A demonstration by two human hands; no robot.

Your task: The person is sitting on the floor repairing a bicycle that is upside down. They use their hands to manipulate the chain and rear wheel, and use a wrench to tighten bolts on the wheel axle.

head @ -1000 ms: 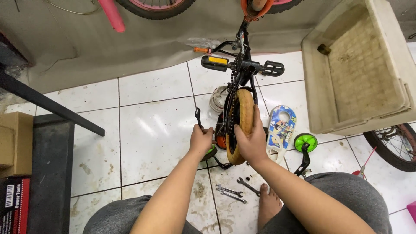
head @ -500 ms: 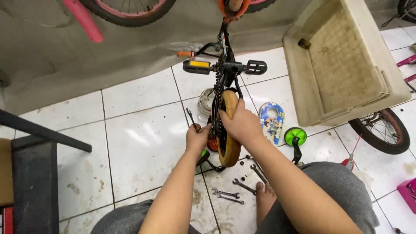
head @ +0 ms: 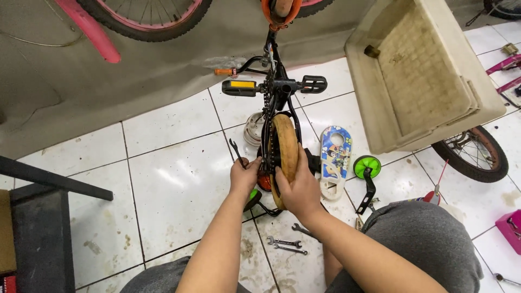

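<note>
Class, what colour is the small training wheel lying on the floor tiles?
Bright green training wheel, head view.
</note>
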